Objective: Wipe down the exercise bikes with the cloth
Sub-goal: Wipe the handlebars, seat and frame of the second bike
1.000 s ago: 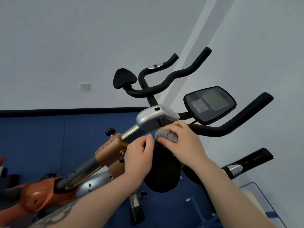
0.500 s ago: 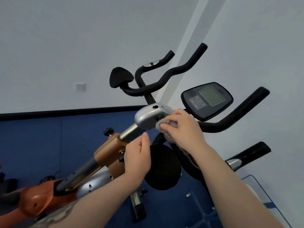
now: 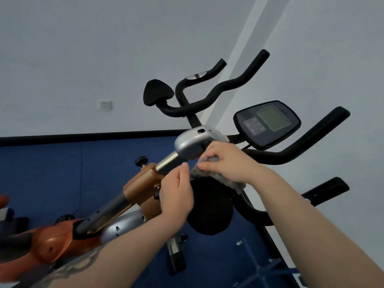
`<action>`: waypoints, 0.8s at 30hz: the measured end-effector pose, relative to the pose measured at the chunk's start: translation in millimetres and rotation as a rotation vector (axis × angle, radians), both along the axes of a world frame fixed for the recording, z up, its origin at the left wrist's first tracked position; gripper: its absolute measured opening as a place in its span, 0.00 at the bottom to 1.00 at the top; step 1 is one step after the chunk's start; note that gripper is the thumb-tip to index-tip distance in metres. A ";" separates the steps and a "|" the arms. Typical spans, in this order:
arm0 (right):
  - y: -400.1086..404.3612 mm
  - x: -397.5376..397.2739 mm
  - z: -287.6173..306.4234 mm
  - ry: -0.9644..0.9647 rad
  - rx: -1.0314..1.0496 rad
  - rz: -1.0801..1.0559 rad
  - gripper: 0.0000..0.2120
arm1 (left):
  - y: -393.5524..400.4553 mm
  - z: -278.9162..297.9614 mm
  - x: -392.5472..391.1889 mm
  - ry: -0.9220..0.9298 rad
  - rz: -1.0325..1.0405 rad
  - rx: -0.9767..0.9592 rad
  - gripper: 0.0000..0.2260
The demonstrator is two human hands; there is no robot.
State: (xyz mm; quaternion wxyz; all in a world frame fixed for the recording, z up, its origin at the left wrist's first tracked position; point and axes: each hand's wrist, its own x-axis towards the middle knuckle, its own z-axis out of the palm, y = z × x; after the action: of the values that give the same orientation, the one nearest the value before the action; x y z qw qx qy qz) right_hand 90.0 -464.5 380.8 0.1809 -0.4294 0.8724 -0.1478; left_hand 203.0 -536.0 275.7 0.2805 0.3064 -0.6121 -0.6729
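Pinching the cloth [image 3: 216,175] in my right hand [image 3: 228,163], fingers curled round its grey fuzz, I hold it against the underside of the silver housing [image 3: 191,143] where the bars meet the stem. My left hand [image 3: 177,193] sits just beside it, fingers curled at the edge of the black pad [image 3: 209,208]; I cannot tell if it really grips the pad or only steadies it.

To do this stretch well, I judge I should keep the cloth flat under my fingers, work round the housing's lower lip and down the chrome stem [image 3: 166,163], and let the left hand brace the bike [image 3: 137,190] so it does not swing.

Around me: the console [image 3: 267,123] sits just right of the housing, with the handlebar [image 3: 301,148] running below it, close enough for my knuckles to knock. A knob [image 3: 141,161] juts from the bronze clamp. Behind stands a second set of bars [image 3: 207,96], a wall socket [image 3: 105,104], and blue floor [image 3: 62,179].
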 end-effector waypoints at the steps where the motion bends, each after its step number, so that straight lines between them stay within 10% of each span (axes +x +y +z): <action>1: -0.6 -0.9 -0.2 0.114 -0.013 -0.047 0.08 | 0.1 -0.2 0.1 0.002 -0.002 -0.004 0.20; 7: -2.6 5.1 0.7 -0.028 0.099 0.064 0.07 | -0.5 0.5 0.9 -0.012 -0.010 -0.018 0.20; 10: 5.5 1.5 -11.0 0.278 -0.065 -0.136 0.10 | -1.4 -1.9 -0.2 -0.005 -0.018 -0.032 0.19; 14: 28.9 6.2 -24.5 0.059 -0.244 -0.131 0.04 | -5.2 0.5 1.1 0.019 -0.076 -0.041 0.17; 20: 55.2 -0.8 -34.0 0.439 -0.526 -0.728 0.10 | -27.0 17.8 -14.0 0.042 -0.071 0.015 0.13; 24: 39.3 12.9 -47.6 0.297 -0.519 -0.447 0.08 | -27.8 39.0 -46.2 0.011 -0.173 0.006 0.10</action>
State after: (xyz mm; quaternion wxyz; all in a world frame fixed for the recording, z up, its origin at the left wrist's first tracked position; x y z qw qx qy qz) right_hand 102.9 -425.2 333.2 -0.0993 -0.2766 0.8949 -0.3359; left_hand 156.8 -563.8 314.7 0.2239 0.2493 -0.6327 -0.6982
